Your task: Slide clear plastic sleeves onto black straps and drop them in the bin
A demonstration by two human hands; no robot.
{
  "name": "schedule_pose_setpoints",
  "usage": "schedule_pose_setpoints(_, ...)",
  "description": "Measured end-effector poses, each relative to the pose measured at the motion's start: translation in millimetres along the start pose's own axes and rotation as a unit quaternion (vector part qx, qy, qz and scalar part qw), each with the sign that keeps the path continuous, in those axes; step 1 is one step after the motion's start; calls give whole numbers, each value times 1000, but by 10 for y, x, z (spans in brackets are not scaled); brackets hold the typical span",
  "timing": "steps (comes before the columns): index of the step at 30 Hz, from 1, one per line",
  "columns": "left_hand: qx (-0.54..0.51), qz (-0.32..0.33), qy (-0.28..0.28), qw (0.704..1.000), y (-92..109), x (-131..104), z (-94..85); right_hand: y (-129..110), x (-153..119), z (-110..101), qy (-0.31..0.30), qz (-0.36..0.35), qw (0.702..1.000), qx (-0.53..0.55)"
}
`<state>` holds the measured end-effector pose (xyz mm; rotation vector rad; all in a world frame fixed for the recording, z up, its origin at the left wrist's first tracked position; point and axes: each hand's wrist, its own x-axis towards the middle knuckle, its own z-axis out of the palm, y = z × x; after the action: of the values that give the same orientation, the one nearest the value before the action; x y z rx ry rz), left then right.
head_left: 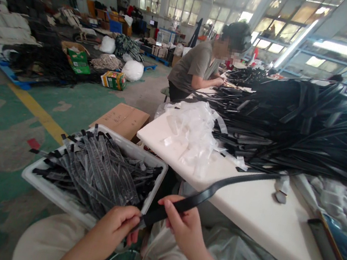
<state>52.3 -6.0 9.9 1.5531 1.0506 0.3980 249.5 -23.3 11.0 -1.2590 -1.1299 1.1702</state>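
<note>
A long flat black strap [203, 197] runs from the big black pile on the table down to my lap. My right hand [184, 225] is closed around it a short way above its near end, thumb on top. At that end my left hand [121, 226] pinches the tip between thumb and fingers; a greyish piece shows there, too small to make out. Left of my hands stands a white plastic bin [27, 172] heaped with grey strips [109, 168] that have black ends. Clear plastic sleeves [190, 128] lie piled on the white table [248, 201].
Black straps [309, 122] cover the table's far right. Near the edge lie a small metal-tipped tool [281, 191] and a dark blue tray-like object [343, 249]. A cardboard box [123, 120] stands behind the bin. A co-worker [201, 63] bends over the table's far side.
</note>
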Motion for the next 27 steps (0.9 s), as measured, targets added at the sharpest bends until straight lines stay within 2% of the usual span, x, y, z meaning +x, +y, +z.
schedule_pose_setpoints(3, 3, 30, 31, 999, -12, 38, 102, 21, -139, 123, -38, -77, 995, -46)
schedule_pose_setpoints(5, 37, 53, 49, 997, -32, 41, 122, 26, -162, 119, -66, -72, 995, -11)
schedule_pose_setpoints(6, 63, 60, 59, 994, -44, 36, 111, 22, -145, 81, -56, -54, 997, 29)
schedule_pose_setpoints(9, 148, 61, 99, 982, -79, 16, 22, -16, -32, -107, 68, 8, 986, 154)
schedule_pose_setpoints(11, 180, 55, 127, 974, -86, 19, -21, -49, 13, -198, 129, 19, 980, 149)
schedule_pose_setpoints(12, 188, 55, 136, 971, -79, 28, -21, -59, 7, -209, 132, 12, 984, 117)
schedule_pose_setpoints(15, 197, 81, 154, 965, -11, 74, 79, -36, -114, -110, 95, -42, 995, 0)
schedule_pose_setpoints(19, 181, 160, 187, 952, 112, 119, 307, 87, -296, 61, 12, -117, 988, -96)
schedule_pose_setpoints(22, 191, 210, 207, 936, 132, 107, 365, 107, -302, -4, -59, -124, 984, -116)
schedule_pose_setpoints(24, 237, 214, 214, 923, 98, 87, 323, 32, -255, -154, -22, -115, 990, -76)
schedule_pose_setpoints(27, 303, 202, 227, 903, 19, 70, 226, -171, -193, -441, 114, -107, 987, -44)
